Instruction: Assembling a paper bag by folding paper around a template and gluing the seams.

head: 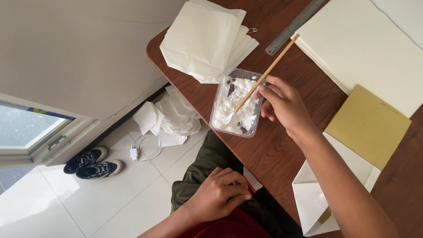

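Brush (264, 77) in right hand (284, 105) — dips paste tub (235, 103); folded papers (207, 39) beside.

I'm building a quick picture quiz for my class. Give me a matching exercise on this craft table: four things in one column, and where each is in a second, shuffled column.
Things:
1. brush
2. metal ruler
3. left hand
4. sneakers

Places:
A. on the tiled floor by the wall
B. resting on the person's lap
C. held in the right hand, tip in the clear tray of white paste
D. lying on the brown table beside the large cream sheets

Pairs: 1-C, 2-D, 3-B, 4-A
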